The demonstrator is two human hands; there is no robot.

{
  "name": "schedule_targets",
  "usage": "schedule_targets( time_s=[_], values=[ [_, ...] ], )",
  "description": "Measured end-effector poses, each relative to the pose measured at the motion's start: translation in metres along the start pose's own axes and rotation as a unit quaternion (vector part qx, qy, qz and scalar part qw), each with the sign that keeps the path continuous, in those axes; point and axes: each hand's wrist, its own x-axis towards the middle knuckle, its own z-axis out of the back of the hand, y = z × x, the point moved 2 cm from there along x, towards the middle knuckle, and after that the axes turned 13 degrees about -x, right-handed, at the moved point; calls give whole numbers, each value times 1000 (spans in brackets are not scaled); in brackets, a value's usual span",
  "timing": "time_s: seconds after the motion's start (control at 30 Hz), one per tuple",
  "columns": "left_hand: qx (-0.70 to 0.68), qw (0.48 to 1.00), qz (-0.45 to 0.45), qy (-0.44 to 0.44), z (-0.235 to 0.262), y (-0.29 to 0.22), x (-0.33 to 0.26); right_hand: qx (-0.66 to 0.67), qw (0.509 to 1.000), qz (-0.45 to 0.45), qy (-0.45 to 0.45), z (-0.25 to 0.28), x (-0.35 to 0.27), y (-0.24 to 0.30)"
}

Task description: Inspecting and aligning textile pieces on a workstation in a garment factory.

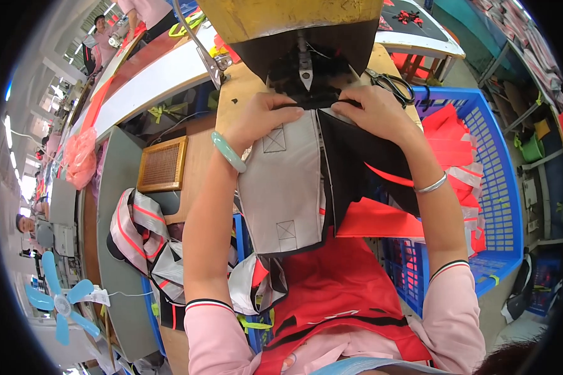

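My left hand [263,117] pinches the upper edge of a grey and black sewn fabric piece [281,187], just left of the sewing machine's needle area. The grey panel carries two stitched boxes with crosses and hangs down toward my lap. My right hand [376,112] grips the same piece's top edge on its black side, thumb on top. Just beyond my fingers stands the sewing machine head [305,70], with its pointed metal part above the fabric's far edge. Some fingertips are hidden under the cloth.
Black scissors [391,86] lie right of the machine. A blue plastic basket [497,187] at right holds red and grey fabric pieces. More grey sewn pieces [145,228] are piled at left, near a wooden-framed mesh panel [162,164] and a blue fan [61,303]. Other people are at far left.
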Motion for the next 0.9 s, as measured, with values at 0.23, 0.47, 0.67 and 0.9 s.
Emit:
schedule_targets(
  time_s=[0.23,0.47,0.67,0.9],
  values=[
    [-55,997,12,-47,9,10,15,-2,999,-35,3,-6,13,-2],
    [-65,997,28,-43,7,2,14,4,999,-34,6,-5,18,-5],
    [-123,991,9,-46,10,-1,13,34,999,-34,-4,-4,22,-5],
    [-151,986,17,-66,20,2,17,69,996,-41,-25,7,21,-18]
  ],
)
